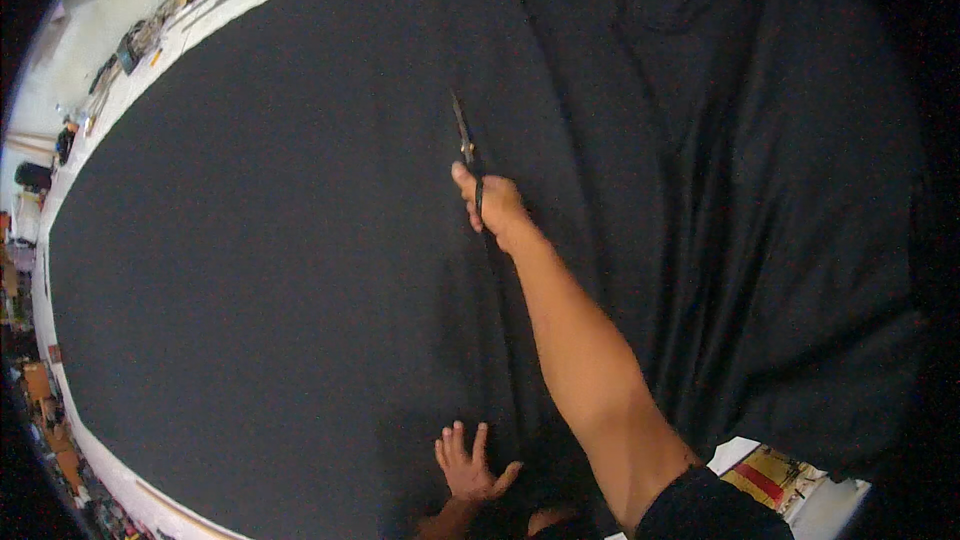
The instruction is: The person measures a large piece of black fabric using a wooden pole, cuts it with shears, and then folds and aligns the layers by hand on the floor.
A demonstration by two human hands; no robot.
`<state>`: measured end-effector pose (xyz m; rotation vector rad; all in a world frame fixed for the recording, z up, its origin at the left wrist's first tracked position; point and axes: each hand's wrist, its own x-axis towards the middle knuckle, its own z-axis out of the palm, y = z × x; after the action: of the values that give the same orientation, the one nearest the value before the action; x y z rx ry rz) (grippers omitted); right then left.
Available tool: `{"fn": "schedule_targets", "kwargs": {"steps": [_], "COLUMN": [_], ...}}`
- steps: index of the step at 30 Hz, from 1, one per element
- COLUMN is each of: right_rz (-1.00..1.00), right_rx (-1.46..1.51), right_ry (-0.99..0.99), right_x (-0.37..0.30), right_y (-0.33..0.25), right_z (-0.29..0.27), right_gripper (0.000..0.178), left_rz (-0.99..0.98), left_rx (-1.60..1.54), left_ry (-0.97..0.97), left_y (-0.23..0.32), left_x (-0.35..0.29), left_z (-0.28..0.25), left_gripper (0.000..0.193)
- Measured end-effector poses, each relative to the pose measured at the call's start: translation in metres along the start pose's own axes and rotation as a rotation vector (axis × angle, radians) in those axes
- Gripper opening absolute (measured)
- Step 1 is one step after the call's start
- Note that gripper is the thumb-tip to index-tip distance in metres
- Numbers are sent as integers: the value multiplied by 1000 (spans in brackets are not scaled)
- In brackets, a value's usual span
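A broad sheet of black fabric (270, 240) covers most of the view. Over its middle, my right hand (497, 205) grips a pair of scissors (463, 130) by the handles, with the blades pointing away from me. The blades look close together; whether fabric lies between them I cannot make out. Near the lower edge, my left hand (472, 468) lies flat on the fabric with its fingers spread, holding nothing. My right forearm crosses from the lower right.
Toward the right, the fabric falls into deep folds (710, 270). A white table edge (45, 270) curves along the left and top, with small tools and clutter beyond it. At the lower right, a yellow and red printed package (770, 475) shows past the fabric.
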<state>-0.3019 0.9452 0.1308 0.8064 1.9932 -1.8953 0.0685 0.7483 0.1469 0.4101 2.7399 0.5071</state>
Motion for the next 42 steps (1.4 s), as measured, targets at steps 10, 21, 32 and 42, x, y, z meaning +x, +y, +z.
{"fn": "schedule_targets", "kwargs": {"steps": [10, 21, 32, 42], "right_rz": [6, 93, 101, 86], "right_rx": [131, 43, 41, 13], "right_ry": [-58, -98, -30, 37], "right_x": [-10, -6, 24, 26], "right_y": [-18, -11, -35, -39], "right_z": [4, -20, -34, -25], "right_gripper": [53, 54, 55, 56], "left_rz": [-149, -221, -232, -247], "left_rx": [231, 174, 144, 132], "left_ry": [607, 419, 402, 361], "left_y": [-65, -30, -9, -13], "left_x": [414, 413, 403, 404], "left_z": [-101, -97, -95, -102], "left_gripper": [69, 76, 77, 77]}}
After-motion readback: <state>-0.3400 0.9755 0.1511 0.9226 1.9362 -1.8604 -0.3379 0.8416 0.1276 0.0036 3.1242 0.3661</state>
